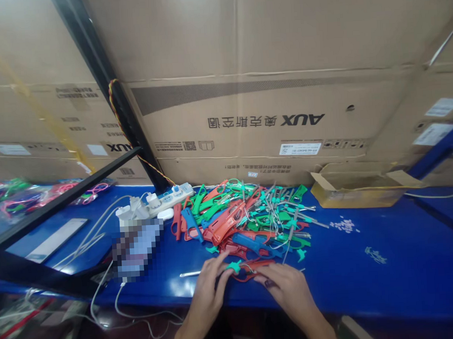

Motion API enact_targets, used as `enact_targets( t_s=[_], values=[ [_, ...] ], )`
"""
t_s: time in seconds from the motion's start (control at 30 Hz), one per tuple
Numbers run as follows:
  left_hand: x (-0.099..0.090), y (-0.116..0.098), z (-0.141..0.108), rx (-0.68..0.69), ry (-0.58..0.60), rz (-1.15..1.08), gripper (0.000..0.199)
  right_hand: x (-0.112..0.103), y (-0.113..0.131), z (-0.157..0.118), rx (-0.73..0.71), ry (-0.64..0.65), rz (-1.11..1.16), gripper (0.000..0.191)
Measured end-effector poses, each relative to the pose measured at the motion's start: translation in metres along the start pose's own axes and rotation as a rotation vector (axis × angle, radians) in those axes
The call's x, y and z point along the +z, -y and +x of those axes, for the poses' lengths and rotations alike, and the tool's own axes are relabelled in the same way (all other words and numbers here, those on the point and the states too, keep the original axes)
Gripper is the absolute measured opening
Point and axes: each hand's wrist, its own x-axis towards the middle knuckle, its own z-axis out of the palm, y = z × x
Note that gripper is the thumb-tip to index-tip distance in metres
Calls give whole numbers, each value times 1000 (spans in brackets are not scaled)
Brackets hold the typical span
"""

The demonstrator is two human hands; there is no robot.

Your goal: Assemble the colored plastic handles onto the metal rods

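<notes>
Near the front edge of the blue table [361,279], my left hand [212,284] pinches a small teal plastic piece [234,266] between thumb and fingers. Just right of it, my right hand [281,285] has its fingers closed at the right side of a red plastic casing [249,275], with thin wires by the fingertips. A large heap of red, green and blue casings [225,222] lies right behind both hands, mixed with metal rods and teal pieces. One loose teal piece [301,255] rests to the right of the hands. A metal rod [190,274] lies left of my left hand.
An open cardboard box [357,195] stands at the back right, with small pinkish pieces [345,226] and thin pale pieces [375,255] before it. At the left are a power strip [171,197], a blurred phone [137,250], cables and a black frame [112,94]. Large cartons [243,47] rise behind.
</notes>
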Motion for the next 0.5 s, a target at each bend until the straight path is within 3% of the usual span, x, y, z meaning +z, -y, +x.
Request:
enact_targets(
  t_s=[0.1,0.23,0.5],
  values=[
    [-5,6,-4,-4,-64,43,22,1,0,-1,-11,8,-18,44],
    [-13,1,3,142,-3,154,19,2,0,-3,-40,2,-34,44],
    [-20,-9,17,210,89,208,22,-6,9,2,-101,35,-32,50]
  ],
)
